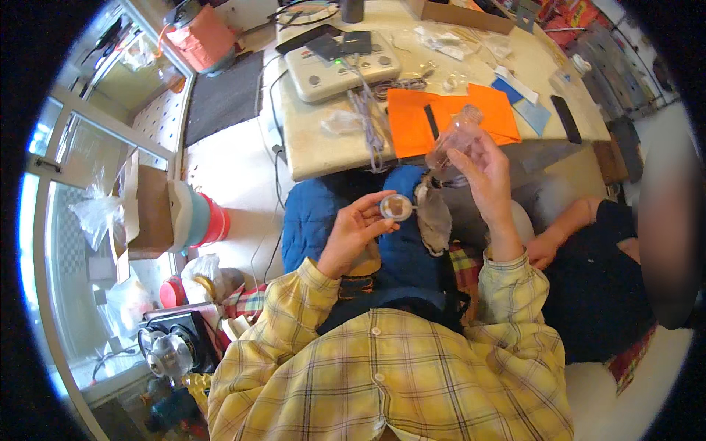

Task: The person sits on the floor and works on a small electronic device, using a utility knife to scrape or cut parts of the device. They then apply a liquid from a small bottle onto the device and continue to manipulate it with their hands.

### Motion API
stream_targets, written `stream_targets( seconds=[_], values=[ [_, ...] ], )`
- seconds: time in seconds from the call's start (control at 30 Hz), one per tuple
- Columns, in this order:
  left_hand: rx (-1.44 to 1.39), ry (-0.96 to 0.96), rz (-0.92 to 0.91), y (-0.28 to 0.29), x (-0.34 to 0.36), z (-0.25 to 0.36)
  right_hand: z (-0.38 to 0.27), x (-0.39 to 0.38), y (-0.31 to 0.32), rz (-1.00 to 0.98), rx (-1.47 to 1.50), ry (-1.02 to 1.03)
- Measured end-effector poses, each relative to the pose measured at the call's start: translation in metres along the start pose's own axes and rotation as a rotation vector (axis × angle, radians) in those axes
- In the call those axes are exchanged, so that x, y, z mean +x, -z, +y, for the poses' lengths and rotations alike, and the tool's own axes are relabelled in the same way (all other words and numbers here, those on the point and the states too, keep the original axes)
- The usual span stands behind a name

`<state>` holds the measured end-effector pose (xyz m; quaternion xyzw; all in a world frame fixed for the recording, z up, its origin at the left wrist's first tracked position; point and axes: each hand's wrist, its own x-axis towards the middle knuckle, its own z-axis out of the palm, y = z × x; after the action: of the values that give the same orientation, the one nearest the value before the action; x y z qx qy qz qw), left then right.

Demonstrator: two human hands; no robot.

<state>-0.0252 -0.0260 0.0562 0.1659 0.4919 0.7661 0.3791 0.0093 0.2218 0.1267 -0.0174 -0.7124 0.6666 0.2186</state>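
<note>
Clear bottle (450,141): in front of orange sheet (408,121) | right hand (483,163): curled around bottle | left hand (353,231): pinching round piece (397,207), sheet's near side | step: seemingly handling both apart | next: likely steady grips

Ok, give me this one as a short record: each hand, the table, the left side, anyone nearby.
Left hand: the left hand holds a small round piece, brownish inside; lid or shallow container, cannot tell
Right hand: the right hand holds a clear bottle, neck up
Table: the table bears an orange sheet and a white device
Left side: cardboard box, red bucket
Nearby: person in a black top, at right
</note>
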Motion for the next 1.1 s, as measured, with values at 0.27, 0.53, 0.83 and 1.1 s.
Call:
stream_targets(
  seconds=[0.27, 0.53, 0.83, 1.1],
  values=[
    [-0.016, -0.014, -0.011, 0.001, -0.002, -0.012, 0.022, 0.071, -0.104, -0.265, -0.143, 0.07],
    [-0.05, -0.036, 0.013, 0.007, -0.003, -0.012, 0.066, 0.081, -0.139, -0.298, -0.401, 0.147],
    [-0.044, -0.051, 0.039, 0.002, -0.003, -0.015, 0.022, 0.034, -0.09, -0.132, -0.456, 0.196],
    [-0.107, -0.063, 0.096, -0.028, -0.005, -0.016, 0.021, -0.122, -0.033, 0.115, -0.066, -0.599]
  ],
)
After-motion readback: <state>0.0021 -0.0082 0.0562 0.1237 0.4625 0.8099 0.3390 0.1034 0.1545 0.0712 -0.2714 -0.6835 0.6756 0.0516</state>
